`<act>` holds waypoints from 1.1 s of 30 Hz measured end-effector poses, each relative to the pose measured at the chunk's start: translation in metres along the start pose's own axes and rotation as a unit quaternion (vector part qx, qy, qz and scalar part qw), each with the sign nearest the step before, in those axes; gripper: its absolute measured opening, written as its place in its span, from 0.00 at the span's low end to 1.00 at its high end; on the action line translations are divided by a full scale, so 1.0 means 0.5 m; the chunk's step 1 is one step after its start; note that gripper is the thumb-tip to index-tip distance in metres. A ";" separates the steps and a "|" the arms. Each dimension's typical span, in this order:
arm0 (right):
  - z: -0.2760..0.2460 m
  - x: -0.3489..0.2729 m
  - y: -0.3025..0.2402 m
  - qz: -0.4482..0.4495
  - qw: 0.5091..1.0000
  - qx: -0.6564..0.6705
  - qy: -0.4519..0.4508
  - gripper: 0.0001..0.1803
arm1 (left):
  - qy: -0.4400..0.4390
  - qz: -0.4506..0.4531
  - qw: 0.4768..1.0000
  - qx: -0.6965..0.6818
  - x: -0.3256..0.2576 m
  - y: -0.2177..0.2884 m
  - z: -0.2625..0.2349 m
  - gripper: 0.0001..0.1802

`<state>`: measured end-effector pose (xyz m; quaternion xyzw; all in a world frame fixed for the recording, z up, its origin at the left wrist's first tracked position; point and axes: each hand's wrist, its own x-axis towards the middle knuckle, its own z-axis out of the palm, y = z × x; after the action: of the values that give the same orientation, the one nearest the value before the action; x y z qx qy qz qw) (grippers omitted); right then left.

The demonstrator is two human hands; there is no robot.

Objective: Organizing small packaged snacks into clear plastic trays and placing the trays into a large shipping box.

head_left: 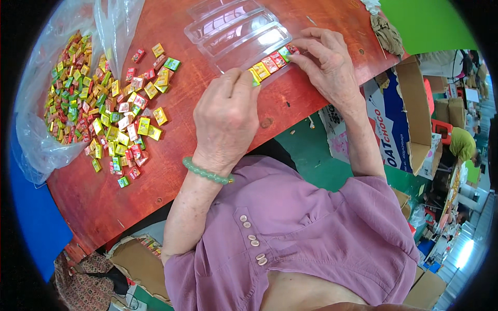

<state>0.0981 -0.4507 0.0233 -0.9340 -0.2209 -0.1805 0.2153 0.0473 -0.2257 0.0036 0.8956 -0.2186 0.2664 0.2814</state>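
A row of small colourful boxes (270, 64), yellow, red and green, lies in the near compartment of a clear plastic tray (205, 38). My left hand (228, 115) is closed at the left end of the row, its fingertips pressed against a yellow-green box. At the other end, my right hand (331, 66) pinches the last boxes between thumb and fingers. A green bead bracelet (205, 175) circles my left wrist. The tray's farther compartments hold nothing that I can see.
Left of my left hand, a heap of loose small boxes (132, 109) spills from a clear plastic bag (39, 147) onto the red table (171, 150). A crumpled cloth (386, 35) lies at the far right corner. Cardboard cartons (415, 106) stand beyond the table's right edge.
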 end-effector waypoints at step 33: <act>0.043 0.014 -0.074 0.050 0.998 0.011 -0.031 0.23 | -0.067 -0.052 0.994 -0.066 0.009 -0.005 -0.025 0.17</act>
<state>0.0912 -0.4080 0.0199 -0.9467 -0.1821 -0.1375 0.2272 0.0479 -0.2172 0.0138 0.9011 -0.2073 0.1756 0.3381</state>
